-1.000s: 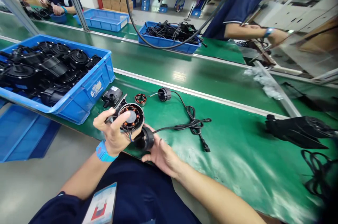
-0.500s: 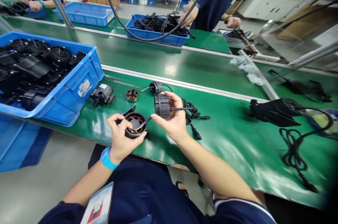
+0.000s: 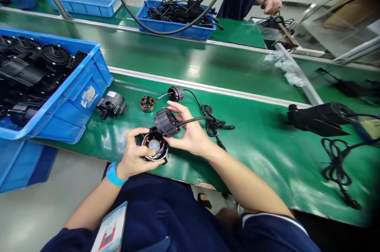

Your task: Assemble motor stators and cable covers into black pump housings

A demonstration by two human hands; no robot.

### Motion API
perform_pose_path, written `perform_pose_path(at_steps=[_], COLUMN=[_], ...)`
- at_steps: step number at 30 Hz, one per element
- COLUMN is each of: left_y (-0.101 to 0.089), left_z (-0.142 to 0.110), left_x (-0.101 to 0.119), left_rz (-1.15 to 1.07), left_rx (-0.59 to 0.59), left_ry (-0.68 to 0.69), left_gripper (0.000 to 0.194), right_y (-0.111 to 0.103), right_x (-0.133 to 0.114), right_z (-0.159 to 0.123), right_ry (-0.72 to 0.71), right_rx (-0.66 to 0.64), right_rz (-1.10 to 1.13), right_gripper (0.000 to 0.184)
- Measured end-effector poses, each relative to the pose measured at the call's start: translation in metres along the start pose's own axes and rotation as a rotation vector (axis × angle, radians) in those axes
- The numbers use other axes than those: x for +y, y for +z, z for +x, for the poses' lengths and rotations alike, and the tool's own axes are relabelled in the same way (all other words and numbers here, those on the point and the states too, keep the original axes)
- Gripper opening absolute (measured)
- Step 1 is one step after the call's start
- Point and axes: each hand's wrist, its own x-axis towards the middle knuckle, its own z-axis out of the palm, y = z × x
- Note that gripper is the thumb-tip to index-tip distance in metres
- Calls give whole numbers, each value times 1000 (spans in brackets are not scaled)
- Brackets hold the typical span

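Observation:
My left hand [image 3: 133,159] grips a round black motor housing [image 3: 154,146] with copper windings and coloured wires showing inside, held at the near edge of the green bench. My right hand [image 3: 190,133] holds a ribbed black round cap [image 3: 165,122] just above and right of the housing, tilted towards it. A black power cord [image 3: 212,121] runs from the cap across the mat. Behind lie a loose copper stator [image 3: 147,104], a second black cap with cord [image 3: 175,93] and a small black pump [image 3: 111,104].
A blue crate [image 3: 74,97] full of black pump housings stands at the left. A larger black unit [image 3: 320,119] with a coiled cord [image 3: 337,168] lies at the right. Beyond the conveyor, another blue bin [image 3: 175,26] holds cables, and other people's hands work there.
My right hand has brought the cap down and left, closer to the housing. My left hand has tipped the housing slightly and shifted a little right; the view has tilted downward.

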Motion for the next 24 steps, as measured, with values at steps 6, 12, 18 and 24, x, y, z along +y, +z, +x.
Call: perform_pose_path(at_steps=[6, 12, 18, 24], left_y=[-27, -63, -77, -86], left_z=[16, 28, 47, 58], left_x=[-17, -25, -37, -42], left_rz=[181, 110, -1, -335], left_rx=[-58, -360, -552, -285], left_ry=[136, 190, 50, -165], left_gripper=[38, 37, 35, 39], right_y=[3, 1, 6, -1], right_x=[-7, -12, 6, 3], right_z=[9, 5, 17, 33], right_ry=[-88, -66, -179, -156], right_rx=[-257, -314, -384, -491], right_rz=[-31, -95, -6, 73], right_gripper=[75, 83, 73, 85])
